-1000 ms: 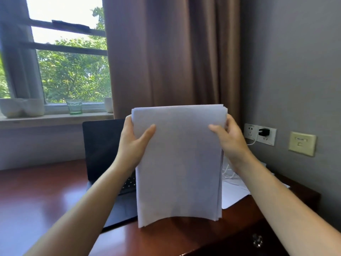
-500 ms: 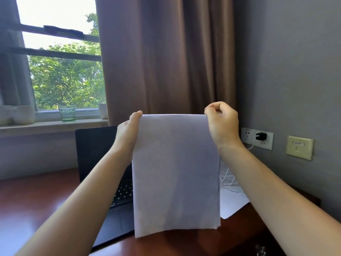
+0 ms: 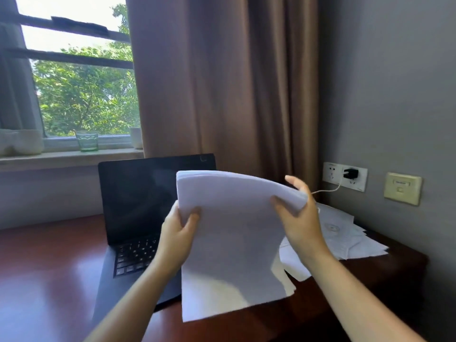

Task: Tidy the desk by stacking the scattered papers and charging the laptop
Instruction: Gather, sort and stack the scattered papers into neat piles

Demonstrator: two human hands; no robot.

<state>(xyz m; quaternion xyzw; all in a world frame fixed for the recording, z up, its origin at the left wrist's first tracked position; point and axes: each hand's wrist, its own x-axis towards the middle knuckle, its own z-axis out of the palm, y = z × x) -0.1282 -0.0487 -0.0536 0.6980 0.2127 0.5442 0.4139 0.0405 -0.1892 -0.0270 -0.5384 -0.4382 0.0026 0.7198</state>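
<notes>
I hold a stack of white papers [image 3: 229, 243] upright above the desk, its top edge tipped away from me and to the right. My left hand [image 3: 176, 236] grips the stack's left edge, thumb in front. My right hand [image 3: 299, 218] grips the upper right corner, thumb on the front sheet. Behind the stack on the left stands the open black laptop [image 3: 143, 201], its screen dark. More loose white papers [image 3: 345, 238] lie scattered on the desk at the right. A black charger plug [image 3: 351, 173] sits in the wall socket, its white cable [image 3: 328, 190] running down behind my right hand.
The reddish-brown wooden desk [image 3: 49, 267] reaches to the grey wall on the right. A beige wall plate [image 3: 402, 188] is beside the socket. A brown curtain [image 3: 222, 82] hangs behind. On the windowsill stand a green glass [image 3: 86, 141] and white cups [image 3: 21, 141].
The stack has come lower and tilted, its top edge leaning away. My right hand shifted from pinching the top corner to gripping the right corner. The scattered papers at the right are now in sight.
</notes>
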